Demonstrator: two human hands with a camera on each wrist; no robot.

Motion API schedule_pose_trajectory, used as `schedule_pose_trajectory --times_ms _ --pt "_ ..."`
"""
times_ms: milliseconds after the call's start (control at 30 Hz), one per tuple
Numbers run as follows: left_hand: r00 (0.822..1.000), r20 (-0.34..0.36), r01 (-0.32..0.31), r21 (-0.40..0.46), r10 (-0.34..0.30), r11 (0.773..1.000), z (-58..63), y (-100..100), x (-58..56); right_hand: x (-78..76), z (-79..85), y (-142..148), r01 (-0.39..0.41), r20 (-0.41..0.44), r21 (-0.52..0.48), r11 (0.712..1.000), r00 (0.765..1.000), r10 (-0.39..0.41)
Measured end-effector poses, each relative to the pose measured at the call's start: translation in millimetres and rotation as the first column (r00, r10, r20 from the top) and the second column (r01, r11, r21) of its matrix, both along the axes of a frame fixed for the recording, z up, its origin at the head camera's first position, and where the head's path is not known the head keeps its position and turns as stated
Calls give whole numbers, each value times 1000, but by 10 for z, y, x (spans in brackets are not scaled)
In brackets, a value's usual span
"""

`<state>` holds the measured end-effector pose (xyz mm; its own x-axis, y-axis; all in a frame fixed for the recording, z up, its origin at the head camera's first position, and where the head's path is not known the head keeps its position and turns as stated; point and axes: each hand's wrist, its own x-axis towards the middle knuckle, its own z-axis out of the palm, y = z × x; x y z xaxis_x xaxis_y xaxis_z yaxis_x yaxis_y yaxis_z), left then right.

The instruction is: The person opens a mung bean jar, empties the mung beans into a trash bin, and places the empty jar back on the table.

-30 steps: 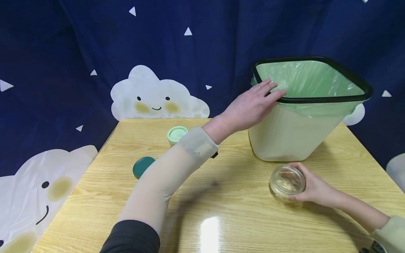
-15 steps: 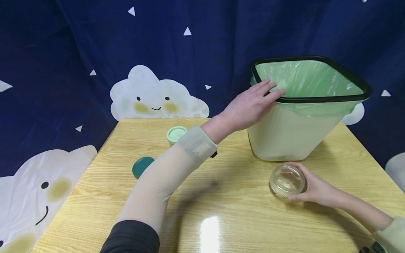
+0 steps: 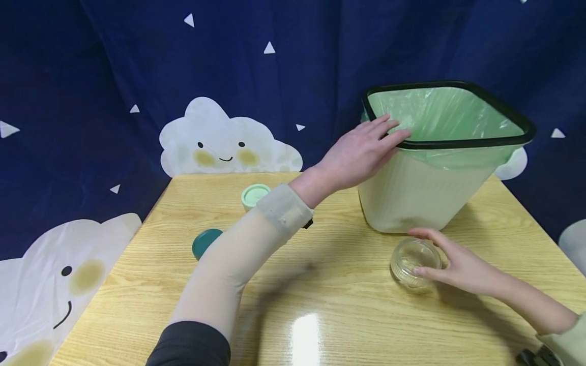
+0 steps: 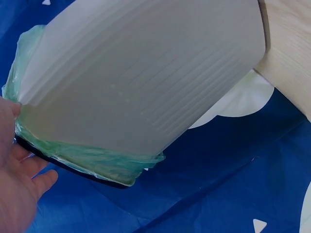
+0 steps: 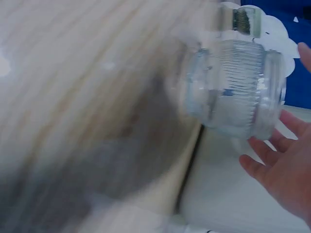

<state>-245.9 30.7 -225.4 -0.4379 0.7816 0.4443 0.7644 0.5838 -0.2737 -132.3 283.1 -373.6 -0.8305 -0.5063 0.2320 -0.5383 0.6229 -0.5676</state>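
A tall cream trash bin [image 3: 412, 193] with a green liner and black rim stands at the back right of the table. My left hand [image 3: 359, 155] grips the rim's left corner; in the left wrist view the thumb lies on the outside and the fingers reach past the rim. In front of the bin, a clear, ribbed glass jar [image 3: 407, 272] sits upright on the table without a lid. My right hand [image 3: 462, 267] is at the jar's right side with fingers spread, the thumb over its edge. The right wrist view has the fingers apart from the glass.
A small light-green container [image 3: 254, 195] stands toward the back of the wooden table [image 3: 348, 305]. Left of my left forearm lies a dark-green round lid [image 3: 205, 243], partly hidden by the sleeve. A blue curtain [image 3: 320, 61] with white clouds hangs behind.
My right hand has let go of the glass jar; its fingers have spread and drawn slightly away. The jar stays in place. My left hand keeps its grip on the trash bin.
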Motion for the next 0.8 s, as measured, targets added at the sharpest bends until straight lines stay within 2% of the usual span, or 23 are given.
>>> schedule_pose_trajectory --times_ms 233,467,700,800 --pt "1000 22 -21 -26 21 999 15 -16 9 -14 167 -82 -32 -90 70 997 995 39" --pt "994 95 -54 -40 58 998 -22 -136 29 -40 322 -216 -28 -108 158 987 993 46" --pt "984 176 -2 68 -10 998 -171 -441 68 -117 394 -317 -74 -106 173 982 990 93" --pt "979 204 -1 89 -17 996 -237 -584 101 -165 405 -346 -93 -92 166 982 990 110"
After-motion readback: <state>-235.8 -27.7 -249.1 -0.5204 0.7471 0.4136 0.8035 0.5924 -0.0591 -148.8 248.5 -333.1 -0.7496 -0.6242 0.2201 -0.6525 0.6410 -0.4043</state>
